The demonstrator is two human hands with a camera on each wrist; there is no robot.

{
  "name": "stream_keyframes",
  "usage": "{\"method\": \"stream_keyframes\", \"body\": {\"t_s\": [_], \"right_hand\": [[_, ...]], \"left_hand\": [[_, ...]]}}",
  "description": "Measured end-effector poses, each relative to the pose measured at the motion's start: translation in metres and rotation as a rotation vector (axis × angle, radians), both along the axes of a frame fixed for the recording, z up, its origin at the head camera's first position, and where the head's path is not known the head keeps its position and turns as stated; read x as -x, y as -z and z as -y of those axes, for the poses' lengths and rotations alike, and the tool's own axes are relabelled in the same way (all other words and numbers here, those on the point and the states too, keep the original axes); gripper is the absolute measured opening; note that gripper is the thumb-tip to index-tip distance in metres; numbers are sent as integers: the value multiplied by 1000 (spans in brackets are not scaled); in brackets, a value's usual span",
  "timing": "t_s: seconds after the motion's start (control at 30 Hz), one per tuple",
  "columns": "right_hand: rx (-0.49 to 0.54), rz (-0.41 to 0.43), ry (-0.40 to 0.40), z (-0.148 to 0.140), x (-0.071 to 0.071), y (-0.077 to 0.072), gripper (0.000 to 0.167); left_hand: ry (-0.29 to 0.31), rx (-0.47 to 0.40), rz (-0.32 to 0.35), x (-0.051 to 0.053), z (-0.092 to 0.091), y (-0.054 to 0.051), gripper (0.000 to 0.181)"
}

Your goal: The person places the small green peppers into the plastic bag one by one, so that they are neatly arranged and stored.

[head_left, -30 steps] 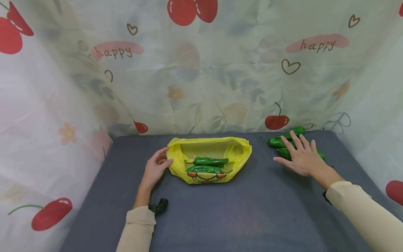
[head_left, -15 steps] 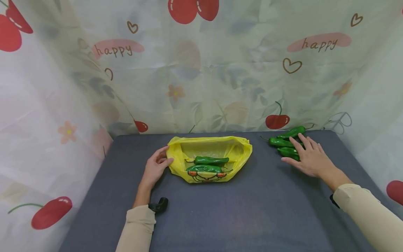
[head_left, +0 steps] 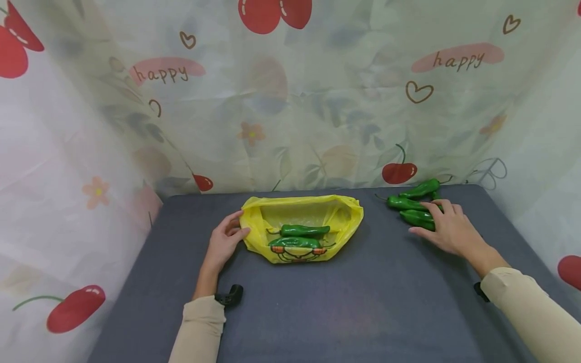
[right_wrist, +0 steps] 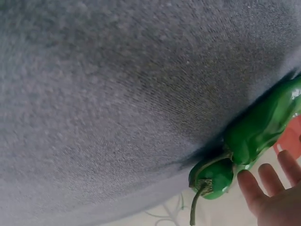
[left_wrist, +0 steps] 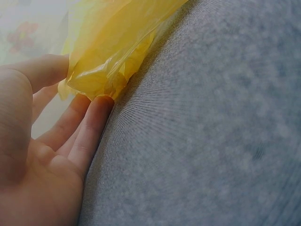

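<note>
At the left end of a yellow plastic bag (head_left: 349, 217), my left hand (head_left: 225, 239) holds the edge between thumb and fingers. The left wrist view shows the thumb on one side of the thin yellow film and the fingertips (left_wrist: 101, 104) under it. Two long green peppers, one behind the other (head_left: 304, 231), lie inside the open bag. On the right, my right hand (head_left: 451, 229) reaches over several green peppers (head_left: 416, 218), fingers bent downward and thumb at the near side. In the right wrist view its fingers (right_wrist: 251, 187) are spread beside a pepper (right_wrist: 258, 125), not wrapped round it.
A dark grey cloth-covered table (head_left: 327, 312) carries everything. Behind it and at both sides hang printed curtains (head_left: 299, 111). One green pepper (head_left: 422, 188) lies at the table's back edge, close to the curtain.
My right hand has shifted slightly right and lowered over the peppers; its spread fingers have bent down. More of the peppers shows at their left ends. The left hand and bag have not moved.
</note>
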State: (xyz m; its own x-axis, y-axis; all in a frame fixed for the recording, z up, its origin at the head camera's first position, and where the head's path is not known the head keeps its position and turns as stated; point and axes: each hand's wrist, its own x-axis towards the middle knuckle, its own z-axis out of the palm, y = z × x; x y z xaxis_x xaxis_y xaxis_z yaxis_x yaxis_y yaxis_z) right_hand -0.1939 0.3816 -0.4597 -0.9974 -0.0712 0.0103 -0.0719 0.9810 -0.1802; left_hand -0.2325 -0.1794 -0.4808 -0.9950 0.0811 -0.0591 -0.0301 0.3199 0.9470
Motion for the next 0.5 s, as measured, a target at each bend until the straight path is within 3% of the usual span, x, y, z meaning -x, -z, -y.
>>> {"method": "stream_keyframes", "body": {"t_s": [0.3,0.5], "right_hand": [[33,-9,28,0,0,4,91],[33,30,37,3,2,5,93]], "left_hand": [[-6,3,1,-1,0,0,58],[-5,-1,4,-1,-1,-1,58]]}}
